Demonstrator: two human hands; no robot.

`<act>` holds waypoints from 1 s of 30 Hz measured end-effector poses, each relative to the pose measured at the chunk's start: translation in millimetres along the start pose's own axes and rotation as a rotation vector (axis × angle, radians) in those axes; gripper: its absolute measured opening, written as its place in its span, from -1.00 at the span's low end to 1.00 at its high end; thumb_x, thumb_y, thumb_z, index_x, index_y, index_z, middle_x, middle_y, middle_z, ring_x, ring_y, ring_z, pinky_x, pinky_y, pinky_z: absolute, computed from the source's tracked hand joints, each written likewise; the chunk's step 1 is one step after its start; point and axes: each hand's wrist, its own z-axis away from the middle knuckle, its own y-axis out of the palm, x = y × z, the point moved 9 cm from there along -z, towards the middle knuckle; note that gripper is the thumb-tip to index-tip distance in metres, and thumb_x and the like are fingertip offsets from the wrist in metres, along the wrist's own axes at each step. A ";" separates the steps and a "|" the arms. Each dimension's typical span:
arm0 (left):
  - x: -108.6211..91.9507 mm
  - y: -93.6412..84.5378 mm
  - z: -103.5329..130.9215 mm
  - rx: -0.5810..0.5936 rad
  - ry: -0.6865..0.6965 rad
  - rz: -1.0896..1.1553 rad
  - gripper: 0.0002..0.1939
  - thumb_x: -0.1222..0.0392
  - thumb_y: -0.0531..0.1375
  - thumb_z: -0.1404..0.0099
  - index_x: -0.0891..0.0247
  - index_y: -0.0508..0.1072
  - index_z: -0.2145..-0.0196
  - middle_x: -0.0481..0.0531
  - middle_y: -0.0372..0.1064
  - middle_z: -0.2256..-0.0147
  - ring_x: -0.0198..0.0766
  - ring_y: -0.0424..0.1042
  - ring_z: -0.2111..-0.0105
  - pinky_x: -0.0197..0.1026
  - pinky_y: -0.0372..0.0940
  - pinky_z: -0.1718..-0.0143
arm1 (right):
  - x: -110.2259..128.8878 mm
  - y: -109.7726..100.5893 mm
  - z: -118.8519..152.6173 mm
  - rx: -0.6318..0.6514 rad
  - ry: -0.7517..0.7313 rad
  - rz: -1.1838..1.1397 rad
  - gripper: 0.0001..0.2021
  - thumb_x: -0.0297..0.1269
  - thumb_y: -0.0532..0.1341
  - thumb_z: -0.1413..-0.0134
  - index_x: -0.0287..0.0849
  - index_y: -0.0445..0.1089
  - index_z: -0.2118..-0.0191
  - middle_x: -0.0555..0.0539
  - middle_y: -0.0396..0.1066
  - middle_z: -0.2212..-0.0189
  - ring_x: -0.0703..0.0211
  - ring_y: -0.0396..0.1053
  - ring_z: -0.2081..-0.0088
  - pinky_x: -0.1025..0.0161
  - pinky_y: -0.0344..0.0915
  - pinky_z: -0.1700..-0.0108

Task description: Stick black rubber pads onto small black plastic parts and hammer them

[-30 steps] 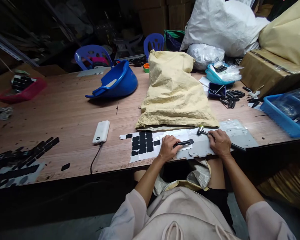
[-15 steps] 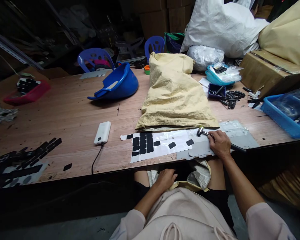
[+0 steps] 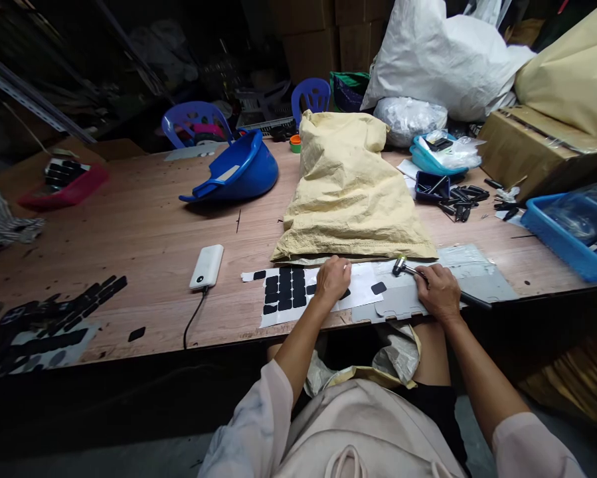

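My right hand is wrapped round the handle of a small hammer, whose metal head with a yellowish face points left over the grey board. My left hand hovers over or rests on the white sheet, fingers curled together; anything in them is too small to make out. Several black rounded pads stick in rows on the sheet's left part. A loose black pad lies right of my left hand, and others are partly hidden by it. Just behind is a yellow woven sack.
A white power bank with a cable lies left. Further left are black pad strips. A blue scoop-shaped basin stands behind. At right are black parts, a blue tray and a cardboard box.
My left hand has risen from my lap to the white sheet, fingers now drawn together. My right hand keeps the hammer in nearly the same place. The view has shifted slightly.
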 end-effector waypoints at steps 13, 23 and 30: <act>-14.9 -38.3 -102.8 -0.120 -0.027 -0.094 -0.81 0.20 0.12 -0.48 0.21 0.49 0.04 0.22 0.51 -0.01 0.02 0.46 -0.08 -0.07 0.33 -0.09 | 1.8 0.5 2.3 0.017 0.020 -0.018 -0.80 -0.22 0.17 -0.29 -0.08 0.54 0.13 -0.14 0.45 0.26 0.01 0.27 0.19 0.10 0.14 0.11; -1.7 -7.3 -116.9 -0.086 -0.094 -0.152 -0.63 -0.06 0.18 -0.46 0.31 0.53 0.02 0.37 0.40 -0.11 0.18 0.32 -0.23 0.06 0.24 -0.25 | 4.1 -1.7 3.5 0.007 0.010 -0.012 -0.80 -0.22 0.16 -0.32 -0.10 0.54 0.13 -0.13 0.47 0.26 0.02 0.28 0.20 0.12 0.14 0.12; 4.2 5.6 -96.1 -0.182 -0.084 -0.148 -0.78 0.16 0.13 -0.46 0.23 0.57 0.16 0.28 0.47 0.04 0.14 0.36 -0.12 0.09 0.28 -0.15 | 3.0 -1.9 4.5 -0.026 -0.006 -0.023 -0.81 -0.22 0.17 -0.32 -0.08 0.53 0.13 -0.11 0.47 0.27 0.03 0.28 0.21 0.13 0.14 0.12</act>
